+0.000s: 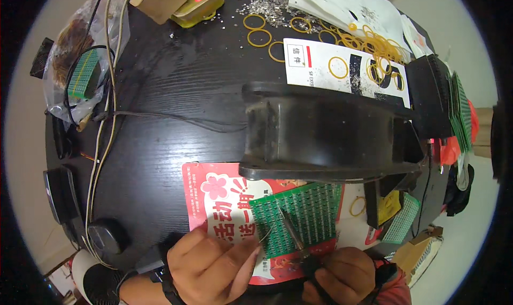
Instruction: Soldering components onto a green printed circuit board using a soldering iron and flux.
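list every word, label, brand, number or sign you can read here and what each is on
Red-and-white printed paper sheet: large red characters, wording not copied here; its smaller print is too small to read.
White paper with a red bar: boxed black characters and bold black print, wording not copied here.
Green rectangular circuit board: any markings are too small to read.

The person's left forearm (140, 290) slants in from the lower edge to the left hand (211, 265), bent into a pinch aimed rightward, while the right hand (344, 277), apart from it, is curled into a close grip.
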`<state>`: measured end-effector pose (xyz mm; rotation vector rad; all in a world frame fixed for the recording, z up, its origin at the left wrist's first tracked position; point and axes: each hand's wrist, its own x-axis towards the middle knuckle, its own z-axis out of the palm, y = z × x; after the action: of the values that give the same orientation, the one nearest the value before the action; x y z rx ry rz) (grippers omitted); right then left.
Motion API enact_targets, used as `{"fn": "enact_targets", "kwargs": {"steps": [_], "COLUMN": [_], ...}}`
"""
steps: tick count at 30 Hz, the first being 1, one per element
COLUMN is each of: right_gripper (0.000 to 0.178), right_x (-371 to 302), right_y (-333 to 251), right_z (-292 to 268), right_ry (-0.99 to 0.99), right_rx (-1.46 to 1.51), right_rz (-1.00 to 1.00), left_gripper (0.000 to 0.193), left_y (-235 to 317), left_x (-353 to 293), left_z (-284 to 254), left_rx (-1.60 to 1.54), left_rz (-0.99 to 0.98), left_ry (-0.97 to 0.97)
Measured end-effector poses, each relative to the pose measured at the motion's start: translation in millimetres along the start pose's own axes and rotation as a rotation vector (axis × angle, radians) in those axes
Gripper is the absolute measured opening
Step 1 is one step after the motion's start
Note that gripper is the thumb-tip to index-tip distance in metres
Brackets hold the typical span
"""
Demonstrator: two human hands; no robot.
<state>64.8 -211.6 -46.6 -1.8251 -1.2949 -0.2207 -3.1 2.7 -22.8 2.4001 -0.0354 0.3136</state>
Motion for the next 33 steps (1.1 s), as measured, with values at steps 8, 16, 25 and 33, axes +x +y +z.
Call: {"fn": "enact_targets", "kwargs": {"steps": [8, 16, 25, 33], "right_gripper": [0.021, 0.022, 0.022, 0.022], "right_x": [-3, -3, -7, -8], "right_y": [0, -9, -8, -10], "right_z": [1, -1, -1, -1], "right_ry": [-0.012, -0.008, -0.003, -0.005], "right_rx": [-0.003, -0.035, -0.033, -0.068], "right_rz": [-0.022, 0.055, 0.041, 0.054], "left_gripper": [0.024, 0.026, 0.026, 0.020], "left_y": [-2, -1, 3, 0], "left_x": [-2, 0, 0, 0], "left_z": [6, 9, 4, 7], "left_rx": [-0.011, 0.019, -0.014, -0.032], "left_rz": [0.034, 0.016, -0.051, -0.074], "left_ry": [0.021, 0.046, -0.010, 0.072]}}
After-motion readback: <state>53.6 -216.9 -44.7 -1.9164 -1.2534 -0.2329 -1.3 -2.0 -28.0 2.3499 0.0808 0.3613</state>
